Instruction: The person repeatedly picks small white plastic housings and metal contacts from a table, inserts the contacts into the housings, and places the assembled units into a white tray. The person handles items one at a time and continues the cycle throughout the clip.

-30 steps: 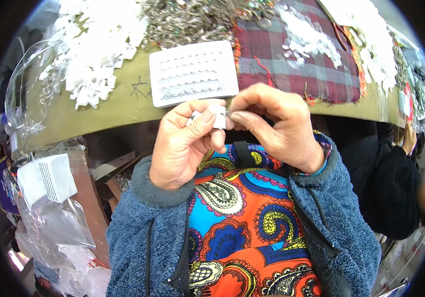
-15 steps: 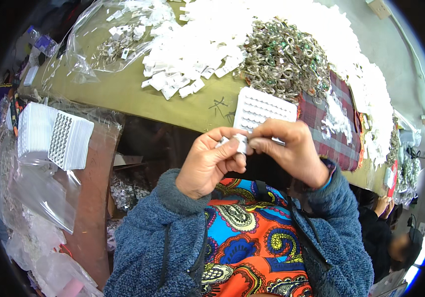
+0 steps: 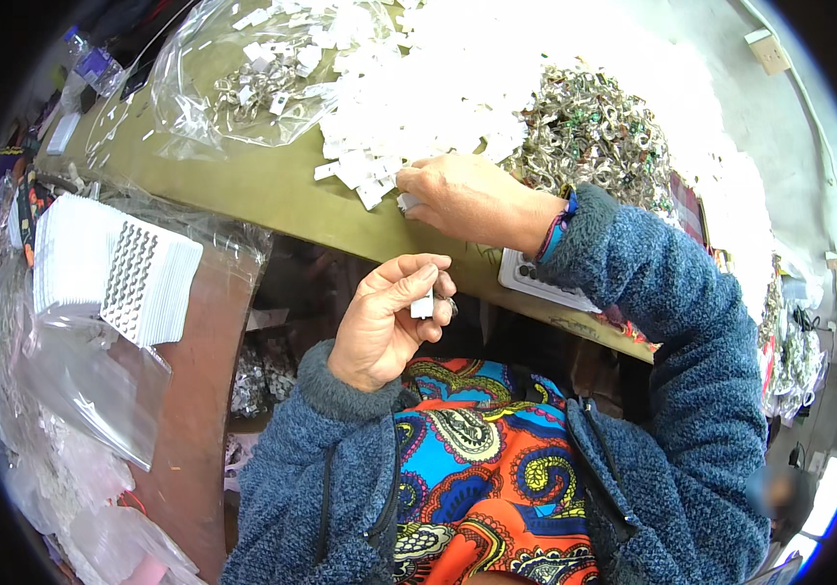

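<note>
My left hand (image 3: 384, 327) is closed in front of my chest. Between its thumb and fingers a small white plastic piece (image 3: 422, 305) sticks out, and something shiny, too small to name, shows by the fingertips. Reaching over the table, my right hand (image 3: 472, 200) is at the near edge of a heap of small white pieces (image 3: 370, 166). Its fingers are pinched, with a white piece (image 3: 407, 201) at their tips. Partly under my right sleeve lies a white tray (image 3: 526, 273) with rows of dark slots. A mound of metal rings or clasps (image 3: 594, 127) rises beyond my right forearm.
A clear plastic bag (image 3: 179, 112) with white and metal bits lies on the green table (image 3: 272, 190) at the far left. Stacked white slotted trays (image 3: 150, 283) stand on a brown board (image 3: 194, 390) to my left, beside plastic wrapping. A purple-labelled bottle (image 3: 92, 66) is at the back left.
My right hand has left my left hand and moved forward and left to the white heap. My left hand has lowered slightly, still gripping a white piece. The view has shifted a little.
</note>
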### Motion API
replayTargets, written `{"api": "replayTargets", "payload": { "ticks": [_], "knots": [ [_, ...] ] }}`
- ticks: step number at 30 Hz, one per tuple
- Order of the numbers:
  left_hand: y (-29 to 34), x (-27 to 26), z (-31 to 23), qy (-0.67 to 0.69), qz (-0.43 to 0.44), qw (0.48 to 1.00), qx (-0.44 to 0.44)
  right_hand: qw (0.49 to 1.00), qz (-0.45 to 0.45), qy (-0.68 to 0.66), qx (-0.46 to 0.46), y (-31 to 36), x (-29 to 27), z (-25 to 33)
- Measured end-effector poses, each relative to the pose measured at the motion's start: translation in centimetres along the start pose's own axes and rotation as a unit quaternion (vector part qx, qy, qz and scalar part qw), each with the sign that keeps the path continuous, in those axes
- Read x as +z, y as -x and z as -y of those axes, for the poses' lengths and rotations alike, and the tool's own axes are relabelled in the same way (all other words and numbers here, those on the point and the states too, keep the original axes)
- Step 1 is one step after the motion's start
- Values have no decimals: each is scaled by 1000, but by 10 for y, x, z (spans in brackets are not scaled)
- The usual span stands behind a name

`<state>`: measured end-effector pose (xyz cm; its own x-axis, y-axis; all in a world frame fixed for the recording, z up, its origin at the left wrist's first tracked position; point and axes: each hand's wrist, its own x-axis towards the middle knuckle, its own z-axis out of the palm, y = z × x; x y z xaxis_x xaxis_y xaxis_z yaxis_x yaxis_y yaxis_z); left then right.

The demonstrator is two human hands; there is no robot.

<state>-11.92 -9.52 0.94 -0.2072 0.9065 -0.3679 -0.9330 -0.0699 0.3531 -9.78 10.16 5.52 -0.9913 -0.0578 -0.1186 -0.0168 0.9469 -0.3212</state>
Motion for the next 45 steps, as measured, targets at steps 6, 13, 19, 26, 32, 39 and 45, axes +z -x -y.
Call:
{"api": "replayTargets", "payload": {
  "ticks": [6, 13, 19, 26, 32, 39, 45],
  "knots": [
    [-4, 5, 0, 6, 26, 1000, 15, 984, -114, -130, 35, 36, -33, 6],
    [-10, 32, 27, -49, 42, 997, 48, 871, -355, -323, 104, 121, -3, 56],
    [-8, 34, 49, -67, 69, 993, 63, 664, -338, -643, 175, 147, 29, 73],
    [-11, 40, 62, -71, 105, 989, 75, 735, -368, -557, 117, 177, 39, 58],
    [-16, 51, 60, -90, 94, 989, 69, 817, -439, -317, 199, 234, 34, 20],
    [-18, 52, 71, -81, 81, 993, 30, 831, -457, -182, 260, 240, 34, -29],
    [-10, 46, 57, -42, 88, 994, 40, 841, -434, -121, 299, 232, 23, -55]
  ]
}}
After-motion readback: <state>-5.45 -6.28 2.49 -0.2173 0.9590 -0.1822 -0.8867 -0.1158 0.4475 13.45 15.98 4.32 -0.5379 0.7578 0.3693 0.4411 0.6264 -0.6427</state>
